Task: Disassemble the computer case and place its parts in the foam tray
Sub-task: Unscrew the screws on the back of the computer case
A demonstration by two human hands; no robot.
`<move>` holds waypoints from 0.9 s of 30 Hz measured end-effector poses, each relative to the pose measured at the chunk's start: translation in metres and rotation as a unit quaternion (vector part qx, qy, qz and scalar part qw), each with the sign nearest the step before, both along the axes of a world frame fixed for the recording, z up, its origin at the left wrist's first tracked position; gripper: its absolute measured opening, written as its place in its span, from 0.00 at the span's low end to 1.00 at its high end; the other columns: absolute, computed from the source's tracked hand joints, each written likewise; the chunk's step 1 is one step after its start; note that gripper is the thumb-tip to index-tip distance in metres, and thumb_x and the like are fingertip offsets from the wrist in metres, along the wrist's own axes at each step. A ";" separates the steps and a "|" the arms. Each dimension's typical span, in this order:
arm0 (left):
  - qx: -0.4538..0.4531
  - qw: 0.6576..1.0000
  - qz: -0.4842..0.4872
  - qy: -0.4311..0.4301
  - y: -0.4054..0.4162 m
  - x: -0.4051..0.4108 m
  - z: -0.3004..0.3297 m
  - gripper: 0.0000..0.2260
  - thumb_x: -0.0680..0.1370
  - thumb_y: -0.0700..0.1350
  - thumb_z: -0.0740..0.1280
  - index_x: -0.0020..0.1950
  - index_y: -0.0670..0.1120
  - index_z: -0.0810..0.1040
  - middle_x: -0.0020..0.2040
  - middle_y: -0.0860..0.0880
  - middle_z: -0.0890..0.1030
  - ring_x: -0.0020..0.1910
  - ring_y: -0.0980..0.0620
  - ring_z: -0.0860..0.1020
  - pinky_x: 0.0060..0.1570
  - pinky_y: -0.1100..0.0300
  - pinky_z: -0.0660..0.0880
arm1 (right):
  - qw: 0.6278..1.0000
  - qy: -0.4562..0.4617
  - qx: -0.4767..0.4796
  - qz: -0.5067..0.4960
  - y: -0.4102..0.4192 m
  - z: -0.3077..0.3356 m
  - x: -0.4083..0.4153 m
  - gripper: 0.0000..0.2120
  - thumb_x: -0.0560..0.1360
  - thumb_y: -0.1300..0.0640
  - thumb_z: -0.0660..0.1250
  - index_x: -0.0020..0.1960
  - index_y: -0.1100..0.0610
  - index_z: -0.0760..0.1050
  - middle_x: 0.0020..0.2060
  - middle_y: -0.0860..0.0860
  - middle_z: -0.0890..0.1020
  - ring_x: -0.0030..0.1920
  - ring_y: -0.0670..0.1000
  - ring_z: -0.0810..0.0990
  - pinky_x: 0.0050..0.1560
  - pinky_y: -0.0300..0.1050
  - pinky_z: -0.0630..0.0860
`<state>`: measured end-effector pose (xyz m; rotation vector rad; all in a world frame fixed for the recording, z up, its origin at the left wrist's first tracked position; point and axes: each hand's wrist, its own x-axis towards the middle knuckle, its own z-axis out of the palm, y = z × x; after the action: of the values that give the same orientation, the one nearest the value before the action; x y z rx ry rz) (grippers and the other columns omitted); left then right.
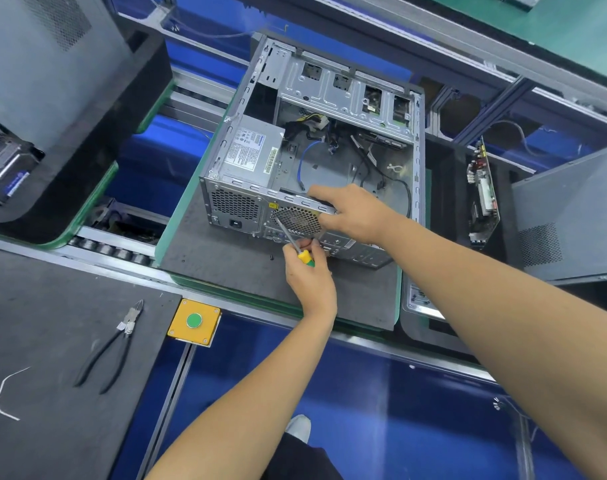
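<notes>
Both forearms bare to the frame edge, no sleeves showing. Left hand (309, 271) and right hand (355, 214): no gloves, no rings, no watch or wristband visible. Fingers (317, 192) short-nailed as far as can be made out. At 6 o'clock, low in frame: dark trousers (302, 459), black or near-black, and the toe of a light grey-white shoe (299, 427). No markings legible on either.

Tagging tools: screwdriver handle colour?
Yellow and green; the screwdriver is held in the left hand. Head view, the only one.
</notes>
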<state>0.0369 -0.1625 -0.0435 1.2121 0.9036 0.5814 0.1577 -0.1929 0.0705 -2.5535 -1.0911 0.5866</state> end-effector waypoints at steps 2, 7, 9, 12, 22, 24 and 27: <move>0.020 1.000 0.011 0.013 -0.003 0.003 0.002 0.04 0.82 0.45 0.68 0.51 0.48 0.73 0.48 0.48 0.82 0.45 0.45 0.81 0.43 0.41 0.81 | 1.000 0.002 -0.001 0.001 0.000 0.000 0.000 0.14 0.74 0.49 0.62 0.58 0.39 0.69 0.27 0.48 0.69 0.28 0.46 0.68 0.32 0.47 0.66; 0.032 0.998 0.046 0.025 -0.010 0.013 0.009 0.05 0.81 0.41 0.67 0.51 0.46 0.71 0.47 0.48 0.78 0.45 0.50 0.79 0.44 0.53 0.78 | 1.000 0.010 -0.002 0.002 0.001 0.001 -0.001 0.15 0.73 0.49 0.61 0.58 0.39 0.69 0.28 0.48 0.74 0.28 0.46 0.69 0.31 0.46 0.66; 0.032 0.998 0.043 0.022 -0.010 0.014 0.010 0.05 0.80 0.40 0.66 0.50 0.46 0.70 0.47 0.47 0.78 0.44 0.52 0.78 0.41 0.57 0.75 | 1.000 0.013 -0.005 0.004 0.002 0.002 -0.001 0.15 0.72 0.49 0.61 0.58 0.39 0.70 0.31 0.51 0.77 0.31 0.50 0.72 0.33 0.48 0.68; 0.038 0.998 0.040 0.022 -0.009 0.015 0.010 0.05 0.80 0.40 0.65 0.50 0.44 0.69 0.47 0.46 0.78 0.42 0.51 0.78 0.39 0.57 0.76 | 1.000 0.014 -0.007 0.005 0.001 0.002 -0.002 0.13 0.73 0.50 0.62 0.57 0.39 0.70 0.32 0.52 0.77 0.32 0.52 0.73 0.33 0.48 0.69; 0.056 0.996 0.054 0.043 -0.010 0.019 0.011 0.07 0.79 0.40 0.65 0.49 0.46 0.67 0.45 0.46 0.78 0.40 0.50 0.76 0.38 0.56 0.74 | 1.000 0.015 0.004 -0.001 0.003 0.006 -0.005 0.14 0.72 0.51 0.63 0.51 0.33 0.66 0.31 0.43 0.77 0.31 0.42 0.73 0.31 0.44 0.64; 0.049 0.996 0.056 0.045 -0.010 0.020 0.012 0.07 0.79 0.39 0.65 0.49 0.45 0.67 0.45 0.46 0.77 0.39 0.52 0.75 0.37 0.59 0.71 | 1.000 0.018 0.006 -0.002 0.003 0.005 -0.005 0.14 0.72 0.50 0.62 0.53 0.33 0.67 0.31 0.42 0.77 0.31 0.41 0.73 0.30 0.44 0.64; 0.043 0.996 0.055 0.049 -0.010 0.022 0.014 0.07 0.78 0.38 0.65 0.48 0.45 0.66 0.45 0.44 0.77 0.38 0.56 0.74 0.37 0.63 0.68 | 1.000 0.017 0.010 -0.003 0.002 0.005 -0.005 0.14 0.71 0.49 0.62 0.53 0.34 0.67 0.30 0.45 0.76 0.31 0.41 0.73 0.30 0.44 0.64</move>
<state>0.0593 -0.1727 -0.0298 1.2832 1.0430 0.6597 0.1530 -0.1904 0.0750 -2.5200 -1.0735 0.6116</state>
